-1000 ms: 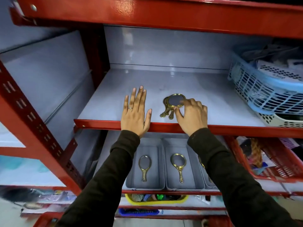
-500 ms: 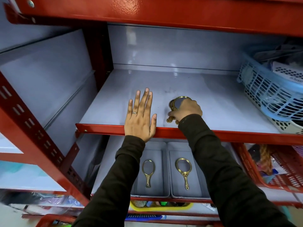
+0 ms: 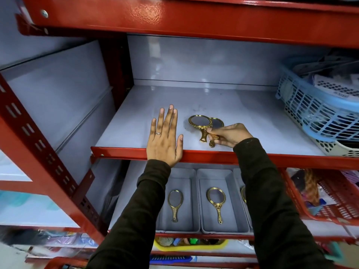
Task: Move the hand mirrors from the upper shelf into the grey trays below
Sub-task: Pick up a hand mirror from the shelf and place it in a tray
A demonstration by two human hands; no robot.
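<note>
R hand shifted, pinching mirrors.

Two gold mirrors gripped on the upper shelf

The mirror handles are pinched by the right hand; the left hand is laid flat on the shelf.

The upper shelf lies bare at the back and left. A blue basket crowds its right end. The left hand lies flat over the front lip, just beside the two mirrors. Below, three grey trays stand side by side; the rightmost is mostly hidden behind the right sleeve, so its free room cannot be judged.
</note>
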